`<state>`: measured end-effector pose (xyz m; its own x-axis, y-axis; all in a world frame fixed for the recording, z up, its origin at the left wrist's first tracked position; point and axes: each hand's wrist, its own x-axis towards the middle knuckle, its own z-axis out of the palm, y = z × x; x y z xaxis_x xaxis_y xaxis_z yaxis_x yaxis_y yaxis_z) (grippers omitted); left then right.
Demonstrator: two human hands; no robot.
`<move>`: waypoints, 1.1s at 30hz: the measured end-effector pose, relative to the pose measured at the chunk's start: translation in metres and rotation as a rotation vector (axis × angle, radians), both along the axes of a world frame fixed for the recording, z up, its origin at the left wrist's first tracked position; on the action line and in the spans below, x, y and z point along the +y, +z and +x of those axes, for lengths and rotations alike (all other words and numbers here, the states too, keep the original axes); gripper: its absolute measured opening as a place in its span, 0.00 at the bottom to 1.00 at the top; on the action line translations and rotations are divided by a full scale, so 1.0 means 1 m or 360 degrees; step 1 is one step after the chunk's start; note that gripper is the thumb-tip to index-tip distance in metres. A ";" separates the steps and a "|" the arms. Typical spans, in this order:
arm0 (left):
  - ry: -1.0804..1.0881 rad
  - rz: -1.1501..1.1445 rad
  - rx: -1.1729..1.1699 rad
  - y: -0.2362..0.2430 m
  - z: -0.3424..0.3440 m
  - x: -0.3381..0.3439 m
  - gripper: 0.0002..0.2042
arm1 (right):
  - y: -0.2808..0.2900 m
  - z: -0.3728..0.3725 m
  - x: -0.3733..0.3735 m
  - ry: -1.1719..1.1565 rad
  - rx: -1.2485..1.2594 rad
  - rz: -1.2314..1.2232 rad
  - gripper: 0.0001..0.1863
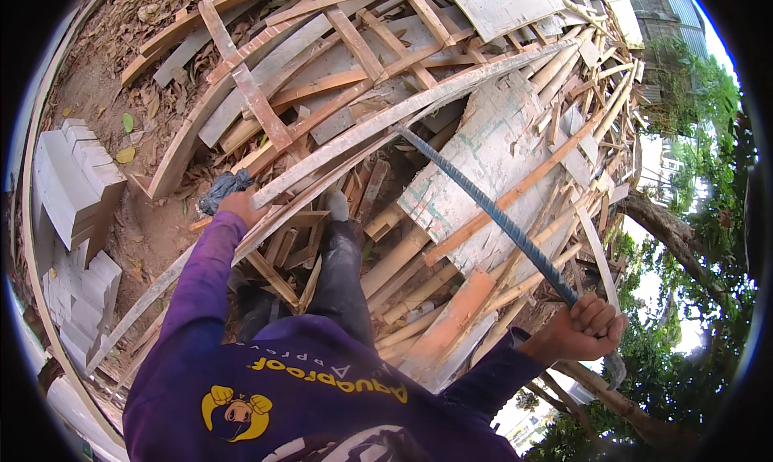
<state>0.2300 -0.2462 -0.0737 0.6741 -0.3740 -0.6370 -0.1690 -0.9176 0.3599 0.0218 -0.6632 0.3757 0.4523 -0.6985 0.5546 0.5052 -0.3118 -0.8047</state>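
Note:
My right hand (581, 330) is wrapped round a long dark blue-grey crowbar (499, 212) near its lower end, where a hooked tip sticks out below the fist. The bar's far end meets a long, weathered wooden plank (338, 149) at about the middle of the view. At the plank's near-left end, my left hand (240, 207) is closed over the wood, its fingers partly hidden. A crumpled dark grey bag or cloth (222, 190) lies against that hand; whether I hold it too, I cannot tell. A second thin strip of wood runs close beneath the plank.
Crossed wooden strips (258, 99) spread at the far left. Broken boards, a peeling white panel (483, 156) and bamboo poles (398, 269) pile up on the right. Grey-white blocks (76, 180) are stacked at left. My foot (336, 205) stands among scraps; trees edge the right.

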 end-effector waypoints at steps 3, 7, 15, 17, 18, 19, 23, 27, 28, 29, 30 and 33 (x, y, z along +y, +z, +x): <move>0.0021 -0.0010 -0.0061 0.029 -0.022 -0.011 0.29 | 0.012 0.009 0.010 -0.0280 0.0007 0.0097 0.18; 0.0075 -0.0007 -0.0031 0.038 -0.038 -0.023 0.28 | 0.043 0.066 0.020 -0.0100 0.0110 -0.0095 0.18; 0.0203 -0.0081 -0.0203 0.022 -0.081 -0.007 0.30 | 0.030 0.274 0.040 0.0508 0.0350 -0.0151 0.13; 0.0096 -0.0030 -0.0125 0.031 -0.090 -0.034 0.31 | 0.034 0.315 0.045 0.0299 0.0377 -0.0287 0.11; 0.0098 -0.0075 -0.0156 0.028 -0.094 -0.032 0.31 | 0.026 0.334 0.058 0.0261 0.0374 -0.0333 0.12; 0.0105 -0.0075 -0.0157 0.028 -0.087 -0.037 0.31 | 0.024 0.349 0.076 0.0223 0.0406 -0.0438 0.13; 0.0138 -0.0117 -0.0235 0.029 -0.090 -0.025 0.33 | -0.018 0.399 0.161 0.0194 0.0513 -0.0767 0.18; 0.0106 -0.0041 -0.0128 0.036 -0.065 -0.030 0.33 | -0.008 0.376 0.182 0.0329 0.0553 -0.0809 0.15; 0.0131 0.0054 -0.0046 0.041 -0.063 -0.022 0.33 | -0.003 0.365 0.162 0.0381 0.0509 -0.0695 0.15; 0.0130 0.0067 -0.0059 0.042 -0.058 -0.016 0.33 | 0.011 0.348 0.145 0.0453 0.0457 -0.0549 0.14; 0.0109 0.0048 -0.0068 0.038 -0.051 -0.016 0.33 | 0.030 0.324 0.122 0.0495 0.0405 -0.0377 0.15; 0.0062 0.0011 -0.0044 0.028 -0.048 -0.019 0.31 | 0.095 0.243 0.062 0.0412 0.0321 -0.0083 0.17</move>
<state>0.1823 -0.2655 -0.0460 0.7053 -0.3426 -0.6206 -0.1428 -0.9262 0.3490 0.2647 -0.6013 0.4705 0.7153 -0.5192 0.4676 0.4051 -0.2371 -0.8830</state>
